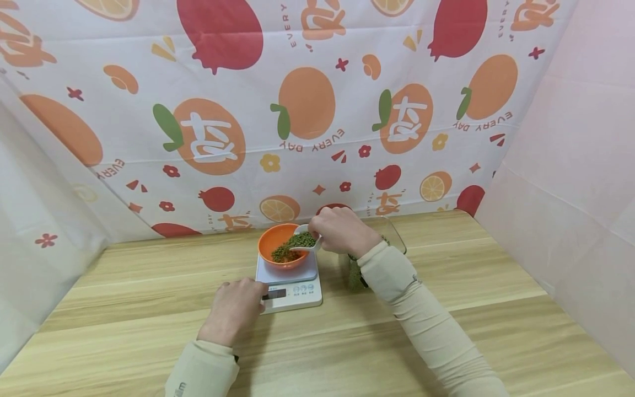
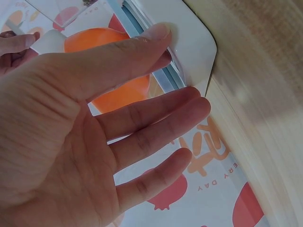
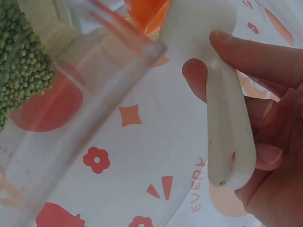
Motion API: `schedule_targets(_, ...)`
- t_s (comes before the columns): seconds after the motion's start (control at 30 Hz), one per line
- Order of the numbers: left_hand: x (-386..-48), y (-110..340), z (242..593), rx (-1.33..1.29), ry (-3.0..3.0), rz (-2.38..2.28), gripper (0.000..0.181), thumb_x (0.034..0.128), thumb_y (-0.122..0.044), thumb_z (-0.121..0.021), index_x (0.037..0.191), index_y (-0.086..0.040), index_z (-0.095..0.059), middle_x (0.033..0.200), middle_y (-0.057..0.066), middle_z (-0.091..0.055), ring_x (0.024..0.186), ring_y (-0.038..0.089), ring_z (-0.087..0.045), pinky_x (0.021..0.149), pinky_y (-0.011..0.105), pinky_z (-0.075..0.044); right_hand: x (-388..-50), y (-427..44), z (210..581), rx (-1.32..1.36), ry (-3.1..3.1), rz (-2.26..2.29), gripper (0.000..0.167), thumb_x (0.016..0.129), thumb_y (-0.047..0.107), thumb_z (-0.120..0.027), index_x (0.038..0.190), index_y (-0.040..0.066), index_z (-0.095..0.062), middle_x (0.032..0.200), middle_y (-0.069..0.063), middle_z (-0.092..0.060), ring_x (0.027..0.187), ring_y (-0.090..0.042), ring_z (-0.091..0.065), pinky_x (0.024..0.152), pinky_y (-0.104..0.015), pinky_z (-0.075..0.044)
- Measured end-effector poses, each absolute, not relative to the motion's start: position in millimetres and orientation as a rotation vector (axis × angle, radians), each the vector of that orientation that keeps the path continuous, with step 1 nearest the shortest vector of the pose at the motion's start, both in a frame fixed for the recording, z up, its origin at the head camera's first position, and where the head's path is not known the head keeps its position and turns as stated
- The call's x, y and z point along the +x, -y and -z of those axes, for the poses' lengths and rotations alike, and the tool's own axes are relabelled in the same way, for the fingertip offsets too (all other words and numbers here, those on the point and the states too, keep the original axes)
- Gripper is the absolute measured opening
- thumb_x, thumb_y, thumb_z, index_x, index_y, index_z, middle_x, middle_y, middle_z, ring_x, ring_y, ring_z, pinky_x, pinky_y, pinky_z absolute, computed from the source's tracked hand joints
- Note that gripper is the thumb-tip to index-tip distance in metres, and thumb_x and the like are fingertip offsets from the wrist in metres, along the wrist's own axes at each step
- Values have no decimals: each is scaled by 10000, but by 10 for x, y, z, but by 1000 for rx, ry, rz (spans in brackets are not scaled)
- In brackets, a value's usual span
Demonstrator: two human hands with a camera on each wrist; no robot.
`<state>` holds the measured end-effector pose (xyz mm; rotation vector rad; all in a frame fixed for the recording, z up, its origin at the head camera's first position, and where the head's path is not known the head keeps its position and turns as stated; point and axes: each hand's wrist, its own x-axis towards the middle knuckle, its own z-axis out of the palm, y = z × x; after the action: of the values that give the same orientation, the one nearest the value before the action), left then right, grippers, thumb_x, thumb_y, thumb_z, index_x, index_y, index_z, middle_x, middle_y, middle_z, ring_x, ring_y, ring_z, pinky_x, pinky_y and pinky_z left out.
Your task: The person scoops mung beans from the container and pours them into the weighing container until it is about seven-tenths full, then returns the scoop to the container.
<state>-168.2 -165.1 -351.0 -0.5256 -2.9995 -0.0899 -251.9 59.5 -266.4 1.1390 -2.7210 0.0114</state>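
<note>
My right hand [image 1: 342, 229] grips the handle of a white scoop [image 3: 230, 137], pinching its neck with thumb and index finger. Green mung beans [image 1: 302, 240] fill the scoop, which is tipped over an orange bowl [image 1: 270, 241]. More beans lie inside that bowl. Under it is a white kitchen scale [image 1: 292, 304] with a dark display and several buttons. My left hand [image 1: 237, 309] is at the scale's left front corner. In the left wrist view its thumb touches the scale's edge, while the other fingers extend loosely.
Right of the scale stands a clear container [image 1: 343, 267] with mung beans [image 3: 23, 66], partly hidden behind my right forearm. The wooden table [image 1: 129, 309] meets a fruit-printed cloth [image 1: 258, 110] at the back. A pale cloth [image 1: 570, 193] hangs on the right.
</note>
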Motion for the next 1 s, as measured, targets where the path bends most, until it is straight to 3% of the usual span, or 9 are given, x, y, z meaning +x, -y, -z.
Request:
schedule_targets(0.27,-1690,1648,3508,-539,2987,100,153,767,-79,-861,845,-92,-731,788,78,-696,644,228,-622,620,456,-532,-2513,-582,2632,1144,2643,104,361,821,-97,-593,612,177,-484,605,50,-271,585,-116,-316,537,-266,-268)
schedule_targets(0.5,-1694,1653,3507,-558,2990,79,175,776,-94,-864,899,-73,-740,804,84,-698,670,248,-641,634,455,-537,-2496,-561,2587,1103,2616,224,273,846,-101,-600,761,134,-708,604,32,-375,565,-129,-365,499,-248,-293)
schedule_targets(0.77,-1691,1655,3512,-552,2985,81,155,778,-86,-860,873,-83,-738,779,71,-686,654,233,-632,607,441,-524,-2477,-524,2528,1062,2548,342,254,844,-108,-584,753,102,-694,576,25,-310,532,-114,-301,478,-233,-256)
schedule_targets(1.0,-1685,1647,3515,-554,2984,58,150,784,-91,-857,867,-82,-733,776,70,-682,654,234,-630,610,444,-521,-2456,-483,2442,1024,2517,435,206,874,-53,-628,813,103,-747,572,23,-365,528,-125,-335,470,-237,-310)
